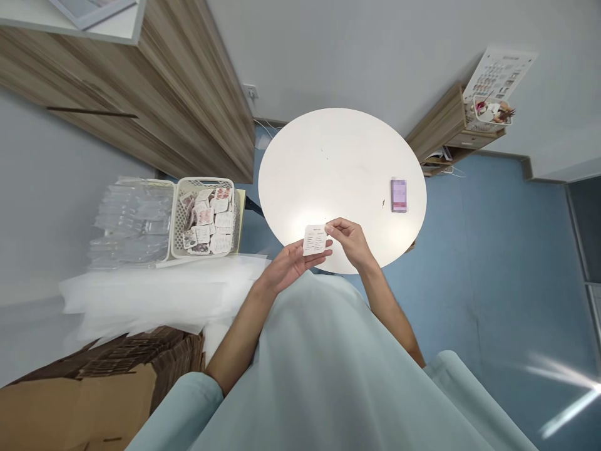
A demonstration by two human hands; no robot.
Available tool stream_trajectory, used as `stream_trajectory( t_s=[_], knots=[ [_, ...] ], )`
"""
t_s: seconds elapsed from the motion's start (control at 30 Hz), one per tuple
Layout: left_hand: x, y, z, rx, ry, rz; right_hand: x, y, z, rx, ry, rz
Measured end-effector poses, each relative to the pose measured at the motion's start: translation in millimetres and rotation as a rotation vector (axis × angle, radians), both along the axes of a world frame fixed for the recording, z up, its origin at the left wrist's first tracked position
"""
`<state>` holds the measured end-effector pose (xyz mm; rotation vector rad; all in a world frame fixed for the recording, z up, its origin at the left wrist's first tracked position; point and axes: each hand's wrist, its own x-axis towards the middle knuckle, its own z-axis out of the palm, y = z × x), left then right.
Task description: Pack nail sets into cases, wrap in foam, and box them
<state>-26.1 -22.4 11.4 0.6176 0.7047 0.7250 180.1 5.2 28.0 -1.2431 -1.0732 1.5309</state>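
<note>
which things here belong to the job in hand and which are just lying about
In the job:
printed card, in the left hand and right hand
probably the basket of similar cards

Apparently lying about:
blurred purple item on the round table
brown cardboard

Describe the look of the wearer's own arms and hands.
The left grip and right grip are bare hands, with no gloves or watches visible. Short, loose sleeves, plain pale blue-green like the garment, leave the forearms uncovered.
</note>
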Motion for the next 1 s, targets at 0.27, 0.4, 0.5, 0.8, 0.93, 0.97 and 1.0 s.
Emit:
stream_trajectory(
  t_s=[0.27, 0.4, 0.5, 0.8, 0.93, 0.97, 1.0],
  knots=[
    [12, 2, -1.3, 0.051, 0.285, 0.184, -8, -6, -4, 0.029, -0.173, -0.162],
    [15, 1, -8.1, 0.168, 0.579, 0.324, -10, -14, -4, 0.027, -0.231, -0.111],
    [16, -2, -11.2, 0.249, 0.706, 0.357, -14, -18, -6, 0.019, -0.271, -0.120],
    [7, -3, -3.2, 0.151, 0.539, 0.388, 2, -5, 1, -0.032, -0.182, -0.134],
    [4, -1, -0.9, 0.142, 0.529, 0.385, 6, -4, 0, -0.047, -0.138, -0.103],
    [4, -1, -0.9, 0.141, 0.532, 0.388, 6, -3, -1, -0.047, -0.136, -0.099],
    [4, -1, -0.9, 0.141, 0.535, 0.389, 6, -3, -2, -0.046, -0.136, -0.094]
  ],
)
